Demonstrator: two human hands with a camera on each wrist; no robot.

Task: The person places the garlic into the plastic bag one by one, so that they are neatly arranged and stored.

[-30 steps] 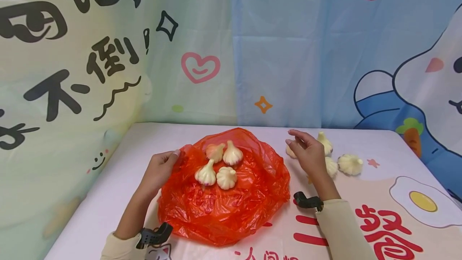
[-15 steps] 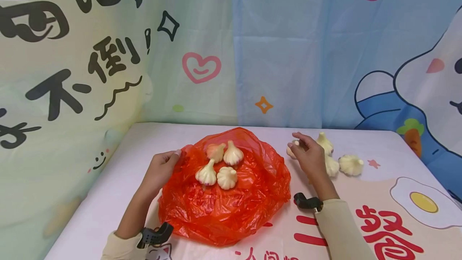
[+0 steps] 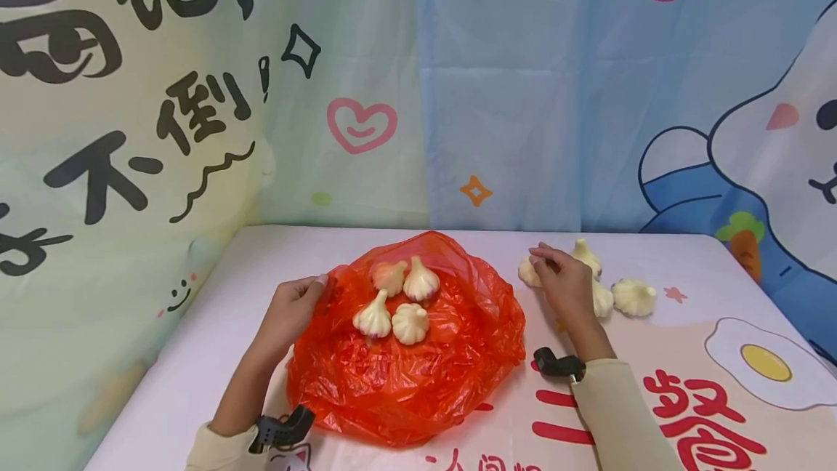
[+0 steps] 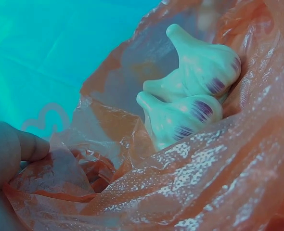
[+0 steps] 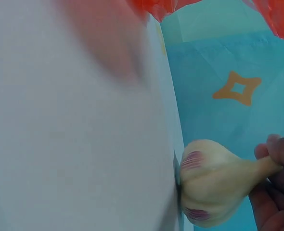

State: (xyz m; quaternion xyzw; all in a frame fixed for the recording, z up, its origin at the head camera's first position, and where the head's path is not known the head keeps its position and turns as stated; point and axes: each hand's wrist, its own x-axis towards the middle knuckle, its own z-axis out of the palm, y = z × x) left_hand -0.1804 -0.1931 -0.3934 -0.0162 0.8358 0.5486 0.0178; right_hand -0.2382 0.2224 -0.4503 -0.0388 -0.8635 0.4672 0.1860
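My left hand pinches the left edge of a red plastic bag that lies spread wide on the table. Inside it, several garlic bulbs sit together; in the left wrist view they show pale stems and purple streaks. To the right of the bag, my right hand pinches the stem of another garlic bulb between thumb and fingers. That bulb's round base is right at the tabletop in the right wrist view. In the head view the hand covers part of it.
Beyond the right hand more garlic bulbs lie on the table, one of them outermost on the right, another at the back. The printed tablecloth covers the table. A patterned curtain hangs behind the table's back edge.
My right hand has come down slightly to the garlic bulb, and its thumb and fingers have drawn together on the stem. The left hand and the bag stay as they were.
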